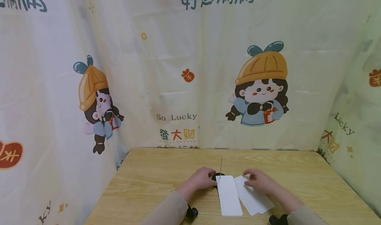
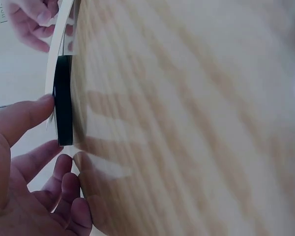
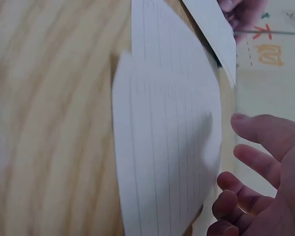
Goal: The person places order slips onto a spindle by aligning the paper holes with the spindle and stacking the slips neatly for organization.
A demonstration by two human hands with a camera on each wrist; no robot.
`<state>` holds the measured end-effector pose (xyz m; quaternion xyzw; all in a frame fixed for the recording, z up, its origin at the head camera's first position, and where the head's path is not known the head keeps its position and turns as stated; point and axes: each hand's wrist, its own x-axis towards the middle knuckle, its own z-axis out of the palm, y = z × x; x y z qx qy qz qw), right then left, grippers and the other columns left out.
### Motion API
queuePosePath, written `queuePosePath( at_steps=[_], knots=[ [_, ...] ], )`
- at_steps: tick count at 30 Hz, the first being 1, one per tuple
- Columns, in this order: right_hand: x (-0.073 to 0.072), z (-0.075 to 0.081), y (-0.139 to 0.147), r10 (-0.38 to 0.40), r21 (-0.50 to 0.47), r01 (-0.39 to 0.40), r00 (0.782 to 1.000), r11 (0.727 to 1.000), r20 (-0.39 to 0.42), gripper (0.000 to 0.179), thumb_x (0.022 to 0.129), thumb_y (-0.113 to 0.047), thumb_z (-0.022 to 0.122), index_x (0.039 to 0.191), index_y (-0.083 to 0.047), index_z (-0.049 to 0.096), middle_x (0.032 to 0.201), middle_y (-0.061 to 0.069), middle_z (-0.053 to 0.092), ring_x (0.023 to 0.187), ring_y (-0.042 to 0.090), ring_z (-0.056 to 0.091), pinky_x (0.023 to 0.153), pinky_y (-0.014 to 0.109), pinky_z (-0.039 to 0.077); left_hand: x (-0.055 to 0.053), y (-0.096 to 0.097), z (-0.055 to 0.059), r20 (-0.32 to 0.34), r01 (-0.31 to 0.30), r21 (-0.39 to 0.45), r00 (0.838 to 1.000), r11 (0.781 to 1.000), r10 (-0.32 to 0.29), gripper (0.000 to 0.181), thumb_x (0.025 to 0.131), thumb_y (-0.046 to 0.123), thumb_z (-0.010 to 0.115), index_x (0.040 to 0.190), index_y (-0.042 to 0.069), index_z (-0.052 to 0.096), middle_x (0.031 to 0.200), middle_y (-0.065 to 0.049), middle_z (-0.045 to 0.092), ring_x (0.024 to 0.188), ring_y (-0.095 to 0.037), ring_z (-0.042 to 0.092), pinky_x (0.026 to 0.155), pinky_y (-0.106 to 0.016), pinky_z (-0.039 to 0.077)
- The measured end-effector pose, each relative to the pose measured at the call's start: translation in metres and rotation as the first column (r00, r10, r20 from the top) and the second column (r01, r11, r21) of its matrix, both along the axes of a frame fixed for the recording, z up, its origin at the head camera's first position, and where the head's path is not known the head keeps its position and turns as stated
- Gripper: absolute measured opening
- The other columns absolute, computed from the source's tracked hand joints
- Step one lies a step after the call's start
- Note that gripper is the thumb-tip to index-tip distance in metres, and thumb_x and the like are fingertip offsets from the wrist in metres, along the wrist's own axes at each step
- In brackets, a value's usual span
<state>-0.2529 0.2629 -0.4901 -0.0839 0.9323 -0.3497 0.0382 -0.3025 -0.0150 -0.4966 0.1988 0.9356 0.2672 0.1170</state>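
Note:
A bill spike with a round black base (image 1: 215, 177) and a thin upright needle (image 1: 221, 165) stands on the table. My left hand (image 1: 203, 177) holds the left side of that base, the thumb at its near edge and the fingers around the far side. White paper slips (image 1: 230, 197) lie over the base, the needle rising at their far end. To their right, loose lined slips (image 3: 162, 142) lie overlapping on the wood. Over the far end of these is my right hand (image 1: 262, 181), its thumb and fingers spread apart with nothing between them.
The wooden table (image 1: 166, 165) reaches back to a printed cloth curtain (image 1: 166, 96), which also hangs at both sides. Black straps with knobs (image 1: 191, 213) are on both wrists, close to the tabletop.

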Motion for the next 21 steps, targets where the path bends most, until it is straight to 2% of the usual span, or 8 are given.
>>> queuePosePath(
  at_steps=[4, 8, 16, 21],
  knots=[
    [-0.001, 0.003, 0.015, 0.039, 0.039, -0.040, 0.999, 0.998, 0.016, 0.044, 0.083, -0.017, 0.079, 0.122, -0.005, 0.065, 0.101, 0.009, 0.059, 0.092, 0.024, 0.053, 0.080, 0.044, 0.045, 0.000, -0.002, 0.003, 0.004, 0.032, -0.016, 0.999, 0.999, -0.032, 0.052, 0.082, 0.035, 0.081, 0.128, 0.017, 0.066, 0.109, -0.002, 0.058, 0.101, -0.020, 0.051, 0.092, -0.040, 0.045],
    [-0.002, 0.004, 0.022, 0.036, 0.054, -0.039, 0.998, 0.998, 0.047, 0.048, 0.083, -0.018, 0.079, 0.126, -0.006, 0.064, 0.099, 0.010, 0.054, 0.088, 0.025, 0.051, 0.077, 0.042, 0.043, 0.000, -0.003, 0.004, 0.017, 0.045, -0.016, 0.999, 0.999, -0.045, 0.055, 0.081, 0.036, 0.081, 0.130, 0.019, 0.064, 0.115, -0.003, 0.057, 0.107, -0.022, 0.050, 0.095, -0.042, 0.043],
    [-0.007, 0.002, 0.021, 0.006, 0.101, -0.016, 0.995, 0.995, 0.101, 0.053, 0.080, -0.019, 0.082, 0.128, -0.012, 0.064, 0.097, 0.009, 0.047, 0.087, 0.024, 0.047, 0.075, 0.041, 0.040, 0.001, -0.003, 0.002, 0.027, 0.050, 0.005, 0.998, 0.999, -0.050, 0.055, 0.081, 0.035, 0.082, 0.131, 0.022, 0.063, 0.119, -0.003, 0.056, 0.110, -0.023, 0.050, 0.096, -0.044, 0.043],
    [-0.006, 0.007, 0.017, 0.002, 0.128, -0.016, 0.993, 0.992, 0.115, 0.049, 0.080, -0.016, 0.082, 0.124, -0.013, 0.063, 0.100, 0.011, 0.048, 0.088, 0.026, 0.050, 0.078, 0.046, 0.044, 0.001, -0.003, 0.000, 0.030, 0.043, 0.009, 0.999, 0.999, -0.043, 0.055, 0.081, 0.035, 0.082, 0.131, 0.022, 0.064, 0.120, -0.003, 0.056, 0.112, -0.023, 0.050, 0.098, -0.046, 0.043]
  ],
)
